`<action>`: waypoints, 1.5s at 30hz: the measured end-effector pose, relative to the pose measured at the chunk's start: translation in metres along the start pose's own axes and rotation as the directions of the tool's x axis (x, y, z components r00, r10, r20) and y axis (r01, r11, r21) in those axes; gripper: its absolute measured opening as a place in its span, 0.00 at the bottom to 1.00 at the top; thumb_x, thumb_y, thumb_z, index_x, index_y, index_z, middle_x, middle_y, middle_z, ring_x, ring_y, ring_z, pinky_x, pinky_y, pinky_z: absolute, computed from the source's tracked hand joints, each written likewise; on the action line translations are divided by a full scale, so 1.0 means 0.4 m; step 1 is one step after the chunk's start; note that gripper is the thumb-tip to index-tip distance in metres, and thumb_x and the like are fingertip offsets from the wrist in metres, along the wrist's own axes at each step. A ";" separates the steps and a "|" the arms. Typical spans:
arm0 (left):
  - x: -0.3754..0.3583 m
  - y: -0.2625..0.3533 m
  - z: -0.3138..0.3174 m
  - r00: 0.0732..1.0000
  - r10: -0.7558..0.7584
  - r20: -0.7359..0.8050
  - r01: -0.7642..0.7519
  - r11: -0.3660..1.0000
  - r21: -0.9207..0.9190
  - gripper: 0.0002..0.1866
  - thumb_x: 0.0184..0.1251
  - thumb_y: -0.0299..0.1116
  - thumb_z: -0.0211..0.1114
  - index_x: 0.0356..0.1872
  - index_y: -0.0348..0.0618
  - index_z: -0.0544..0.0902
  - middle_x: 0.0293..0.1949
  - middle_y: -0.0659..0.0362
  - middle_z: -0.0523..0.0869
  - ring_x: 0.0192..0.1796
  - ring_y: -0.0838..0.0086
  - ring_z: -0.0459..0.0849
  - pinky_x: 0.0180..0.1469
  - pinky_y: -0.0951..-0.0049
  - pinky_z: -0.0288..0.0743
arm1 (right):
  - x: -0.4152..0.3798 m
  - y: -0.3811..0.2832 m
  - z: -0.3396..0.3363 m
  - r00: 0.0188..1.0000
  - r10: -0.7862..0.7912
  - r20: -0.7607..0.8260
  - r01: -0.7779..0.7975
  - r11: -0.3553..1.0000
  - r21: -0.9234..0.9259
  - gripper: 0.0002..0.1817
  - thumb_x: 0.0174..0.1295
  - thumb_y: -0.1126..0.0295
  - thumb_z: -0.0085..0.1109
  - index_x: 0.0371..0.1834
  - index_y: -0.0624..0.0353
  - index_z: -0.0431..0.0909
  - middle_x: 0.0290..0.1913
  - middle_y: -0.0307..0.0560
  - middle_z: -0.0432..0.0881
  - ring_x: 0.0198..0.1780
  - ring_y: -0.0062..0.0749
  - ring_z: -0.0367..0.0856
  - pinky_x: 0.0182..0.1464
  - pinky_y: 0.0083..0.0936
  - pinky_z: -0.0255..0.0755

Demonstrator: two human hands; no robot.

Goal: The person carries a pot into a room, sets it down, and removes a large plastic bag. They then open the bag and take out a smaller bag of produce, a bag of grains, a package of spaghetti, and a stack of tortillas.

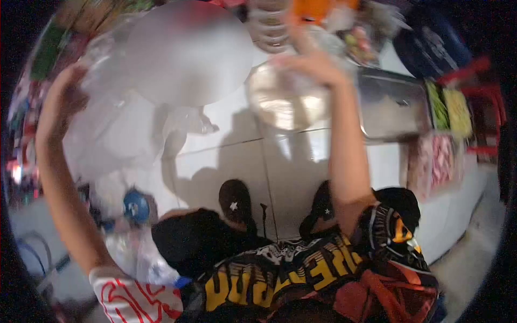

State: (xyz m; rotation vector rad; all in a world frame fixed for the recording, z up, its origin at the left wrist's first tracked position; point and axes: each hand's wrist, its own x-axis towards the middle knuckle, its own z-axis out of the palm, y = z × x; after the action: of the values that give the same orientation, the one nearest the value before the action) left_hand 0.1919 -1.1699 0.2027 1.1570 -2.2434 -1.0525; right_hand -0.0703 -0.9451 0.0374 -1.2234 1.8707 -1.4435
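Observation:
My left hand point(72, 94) is raised at the far left beside clear plastic bags point(102, 59). Motion smears its fingers, and whether it grips the plastic is unclear. On the right, my right hand point(312, 63) hovers over the upper edge of a round shiny metal tray point(288, 105), its blurred fingers apart with nothing visible between them. Just right of that forearm lies a rectangular metal tray point(393, 105). A crumpled piece of clear plastic point(191, 124) rests on the white tiles, left of the round tray.
Stacked round containers point(269, 24) stand at the top. Green and yellow food point(449, 107) and a clear box of pink pieces point(441, 161) are at the right. A dark blue round object point(433, 40) is behind them. A blue lid-like object point(136, 205) lies lower left. A grey blur hides the upper left.

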 end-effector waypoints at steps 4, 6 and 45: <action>0.089 0.005 0.105 0.954 0.263 0.146 -0.260 0.965 -0.036 0.21 0.54 0.45 0.53 0.44 0.43 0.64 0.39 0.60 0.64 0.35 0.78 0.58 0.37 0.81 0.52 | -0.003 0.131 0.235 0.931 0.206 0.302 -0.342 0.782 0.522 0.45 0.45 0.58 0.60 0.62 0.51 0.39 0.55 0.50 0.59 0.51 0.37 0.62 0.44 0.35 0.64; 0.144 -0.011 0.224 0.912 0.350 0.212 -0.348 0.936 -0.049 0.24 0.53 0.44 0.54 0.48 0.43 0.61 0.44 0.58 0.60 0.41 0.75 0.56 0.42 0.78 0.50 | 0.026 0.127 0.303 0.958 0.124 0.258 -0.287 0.441 0.850 0.43 0.46 0.62 0.59 0.62 0.51 0.41 0.51 0.48 0.64 0.45 0.35 0.67 0.38 0.33 0.67; 0.071 -0.003 0.665 0.732 0.462 0.501 -0.681 0.529 0.507 0.08 0.41 0.28 0.53 0.25 0.42 0.77 0.28 0.50 0.78 0.34 0.61 0.77 0.35 0.67 0.71 | 0.047 0.147 0.142 0.955 0.297 -0.013 -0.054 0.217 0.975 0.29 0.53 0.52 0.47 0.54 0.58 0.58 0.51 0.46 0.66 0.49 0.35 0.67 0.47 0.32 0.64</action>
State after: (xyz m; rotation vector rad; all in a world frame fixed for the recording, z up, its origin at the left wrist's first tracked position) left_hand 0.0068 -1.0770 0.0334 0.3189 -3.0667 -0.1135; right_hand -0.0552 -0.9875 -0.0335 -0.1721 0.6869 -2.0883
